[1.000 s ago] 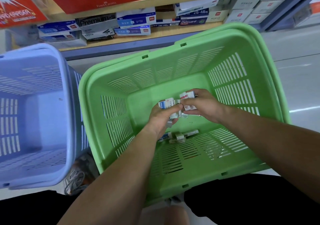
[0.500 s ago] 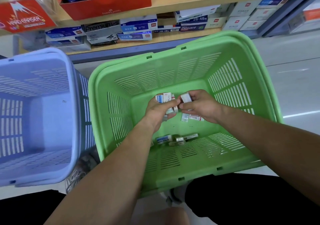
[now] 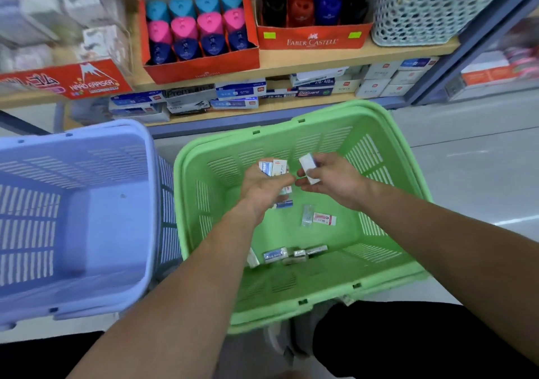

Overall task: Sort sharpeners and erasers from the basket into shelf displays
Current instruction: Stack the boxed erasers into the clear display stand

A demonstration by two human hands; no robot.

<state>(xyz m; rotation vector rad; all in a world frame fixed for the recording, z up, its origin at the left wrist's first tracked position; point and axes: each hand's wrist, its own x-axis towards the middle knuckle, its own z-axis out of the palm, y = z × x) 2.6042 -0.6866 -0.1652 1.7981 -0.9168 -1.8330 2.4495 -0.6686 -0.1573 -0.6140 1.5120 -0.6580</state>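
Green basket: a green slatted plastic basket (image 3: 379,157) is set on the floor below the shelves, its left rim just beside a lavender slatted plastic basket (image 3: 87,157).
Left hand: the left hand (image 3: 264,187) is held over the middle of the green basket, fingers curled round a small stack of boxed erasers (image 3: 272,168) printed in blue and red.
Right hand: the right hand (image 3: 335,180) is held just beside the left, with a white block eraser (image 3: 308,167) pinched between thumb and fingers. Whether the two hands touch cannot be told.
Basket floor: a pink-printed eraser (image 3: 324,219) and a clear wrapped piece (image 3: 307,215) lie touching, right of the middle. A blue-labelled eraser (image 3: 284,203) is partly hidden under the left hand. A cluster of wrapped erasers (image 3: 287,255) lies along the near edge.
Upper shelf: a red cardboard display of triangular sharpeners (image 3: 198,28) in light blue, pink and dark blue is seen. To its right stands a red Faber-Castell display (image 3: 313,40) with black, red and blue sharpeners, then a white mesh basket (image 3: 414,8). A red Hard Eraser box (image 3: 87,82) sits at the left end.
Lower shelf: flat stationery boxes (image 3: 233,95) are stacked along it.
Change: against half a second ago, both hands are raised off the basket floor. The pink-printed eraser and the wrapped piece, then under the right hand, are uncovered. The view is tilted upward, so the sharpener displays are shown whole. The near-edge cluster is unmoved.
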